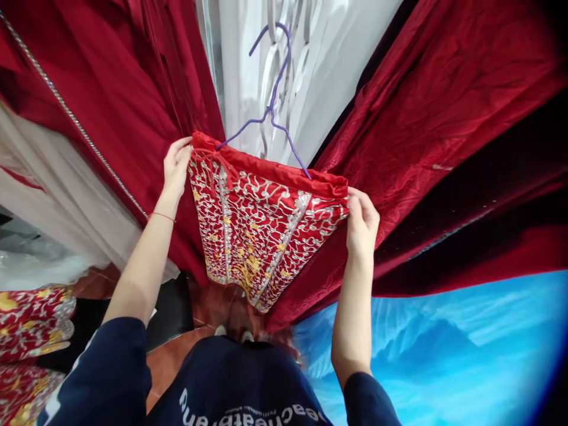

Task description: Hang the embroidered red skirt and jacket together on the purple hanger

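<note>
Skirt (257, 231), red with silver and gold embroidery, hangs between my 2 hands: my left hand (176, 165) pinches 1 end of its waistband, my right hand (361, 222) the other. Its purple hanger (273, 106) rises above, between dark red gowns (421, 118).

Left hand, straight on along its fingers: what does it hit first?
The left hand is touching the skirt at its waistband corner. Past that, it would probably meet the dark red cloth hanging behind, though depth is unclear.
</note>
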A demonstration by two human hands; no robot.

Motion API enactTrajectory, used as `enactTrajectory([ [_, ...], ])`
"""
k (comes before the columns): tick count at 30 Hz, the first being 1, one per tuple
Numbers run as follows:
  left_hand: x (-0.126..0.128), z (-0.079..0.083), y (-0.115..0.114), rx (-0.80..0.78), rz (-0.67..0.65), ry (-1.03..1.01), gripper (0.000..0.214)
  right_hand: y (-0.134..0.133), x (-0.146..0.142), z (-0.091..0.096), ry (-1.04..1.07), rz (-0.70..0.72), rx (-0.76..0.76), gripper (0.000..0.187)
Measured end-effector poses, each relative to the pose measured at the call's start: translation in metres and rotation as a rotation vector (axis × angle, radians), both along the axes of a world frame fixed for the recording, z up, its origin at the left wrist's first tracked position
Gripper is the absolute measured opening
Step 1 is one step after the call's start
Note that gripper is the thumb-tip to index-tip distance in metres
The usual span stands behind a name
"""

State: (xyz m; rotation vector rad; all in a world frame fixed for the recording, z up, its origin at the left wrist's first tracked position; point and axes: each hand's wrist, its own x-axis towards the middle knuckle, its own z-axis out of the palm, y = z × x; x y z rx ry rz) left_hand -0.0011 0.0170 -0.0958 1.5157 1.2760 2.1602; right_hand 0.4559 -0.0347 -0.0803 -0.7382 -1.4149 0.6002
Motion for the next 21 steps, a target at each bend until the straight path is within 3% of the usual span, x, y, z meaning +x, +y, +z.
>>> enactTrajectory([
  [3, 0.008, 0.022, 0.013, 0.072, 0.024, 0.036, 0.047, 0.004, -0.005, 0.017, -0.093, -0.002, 0.035, 0.023],
  [10, 0.026, 0.029, 0.016, 0.204, 0.07, 0.038, 0.04, 0.001, -0.018, 0.027, -0.164, -0.29, 0.273, 0.019],
  [15, 0.026, 0.044, 0.017, 0.198, 0.065, -0.016, 0.038, 0.007, -0.029, 0.041, -0.297, -0.51, 0.436, 0.021],
  [18, 0.016, 0.051, 0.024, 0.112, -0.029, -0.046, 0.035, 0.01, -0.037, 0.034, -0.335, -0.64, 0.468, 0.028],
  [21, -0.001, 0.058, 0.034, -0.144, -0.252, -0.061, 0.028, 0.011, -0.042, 0.023, -0.31, -0.755, 0.43, 0.035],
])
